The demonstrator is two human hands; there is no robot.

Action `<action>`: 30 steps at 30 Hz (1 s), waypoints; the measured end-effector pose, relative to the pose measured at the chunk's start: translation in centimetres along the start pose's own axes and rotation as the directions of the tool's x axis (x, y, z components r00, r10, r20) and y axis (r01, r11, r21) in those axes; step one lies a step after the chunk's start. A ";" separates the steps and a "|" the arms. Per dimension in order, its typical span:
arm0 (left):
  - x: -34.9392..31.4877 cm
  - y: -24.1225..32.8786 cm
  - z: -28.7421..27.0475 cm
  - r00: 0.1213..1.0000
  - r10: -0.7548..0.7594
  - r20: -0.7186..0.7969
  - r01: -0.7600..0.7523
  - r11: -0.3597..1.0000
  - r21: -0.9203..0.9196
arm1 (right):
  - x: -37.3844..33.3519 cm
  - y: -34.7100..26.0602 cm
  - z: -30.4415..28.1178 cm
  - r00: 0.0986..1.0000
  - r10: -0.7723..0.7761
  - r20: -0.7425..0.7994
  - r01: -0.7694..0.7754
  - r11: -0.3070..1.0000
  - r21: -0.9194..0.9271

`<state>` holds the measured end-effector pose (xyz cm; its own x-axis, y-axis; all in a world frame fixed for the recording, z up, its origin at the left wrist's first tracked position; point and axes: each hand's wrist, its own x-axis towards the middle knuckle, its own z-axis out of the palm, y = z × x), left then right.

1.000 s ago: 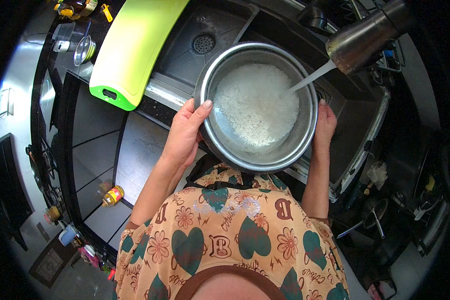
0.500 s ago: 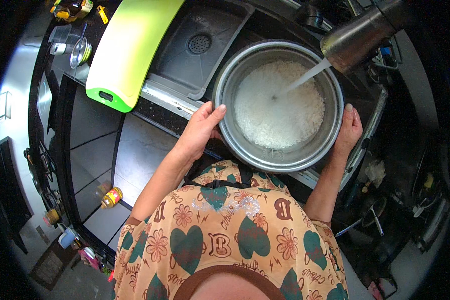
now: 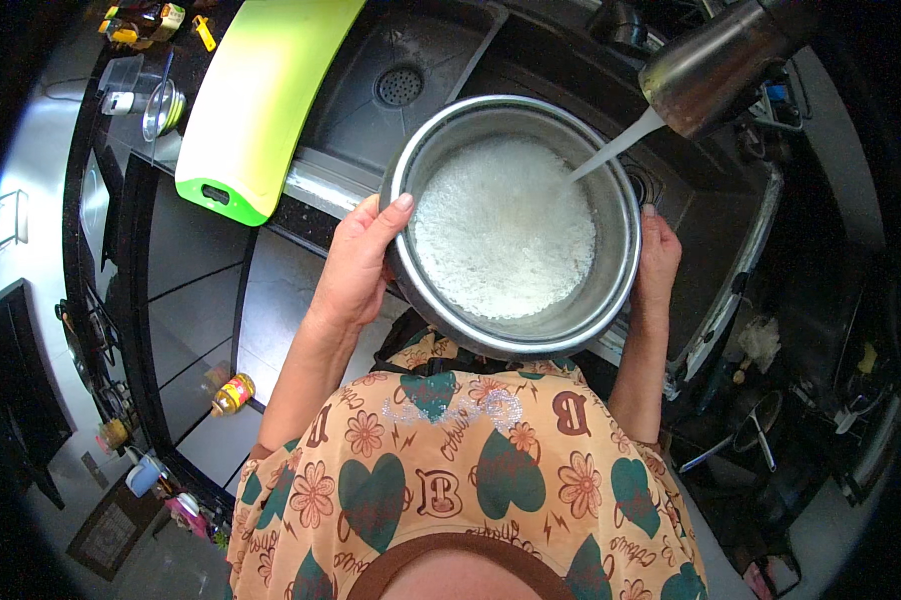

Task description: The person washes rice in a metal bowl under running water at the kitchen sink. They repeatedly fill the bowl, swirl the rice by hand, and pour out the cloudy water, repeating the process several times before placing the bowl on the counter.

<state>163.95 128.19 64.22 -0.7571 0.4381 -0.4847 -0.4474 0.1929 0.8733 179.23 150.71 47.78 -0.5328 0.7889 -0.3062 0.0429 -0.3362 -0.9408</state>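
Note:
Between my hands is a round metal rice cooker pot (image 3: 618, 235), held over the sink's front edge. White rice (image 3: 506, 240) under cloudy water fills its lower part. My left hand (image 3: 364, 250) grips the pot's left rim, thumb on top and fingers hidden beneath. On the opposite side my right hand (image 3: 659, 255) is closed on the rim, its fingers partly out of sight behind the wall. From the dark faucet (image 3: 706, 85) a stream of water (image 3: 616, 148) falls into the pot near its right inner side.
A green-and-white cutting board (image 3: 261, 100) lies across the counter left of the black sink (image 3: 716, 190). Beyond the pot is a drain basin (image 3: 391, 50). Clear containers (image 3: 163, 108) stand at the far left. A yellow bottle (image 3: 234, 394) is at lower left.
Both hands have shifted the pot left and slightly toward me. The water stream now lands nearer the pot's right side, and more of the sink shows at right.

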 end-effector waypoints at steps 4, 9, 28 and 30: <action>-0.1 -0.2 -0.3 0.999 0.052 -0.002 -0.051 0.998 0.020 | -0.1 1.1 -0.1 0.999 -0.011 0.031 0.012 0.998 -0.054; -0.4 0.1 0.2 0.981 0.190 -0.031 -0.184 0.973 0.141 | 0.0 1.1 0.4 0.997 -0.047 0.055 0.056 0.982 -0.179; 1.4 -3.0 -0.5 0.998 -0.042 -0.048 0.043 0.999 0.004 | -0.7 -2.2 -0.7 0.979 -0.194 -0.066 0.175 0.959 -0.221; 1.4 -3.2 -0.5 0.999 -0.038 -0.038 0.038 0.999 0.000 | -0.8 -1.3 -0.9 0.980 -0.185 -0.073 0.163 0.957 -0.242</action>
<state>164.03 127.73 60.73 -0.7574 0.3965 -0.5188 -0.4758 0.2091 0.8543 180.35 150.99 49.07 -0.4681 0.8731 -0.1363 0.1585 -0.0688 -0.9850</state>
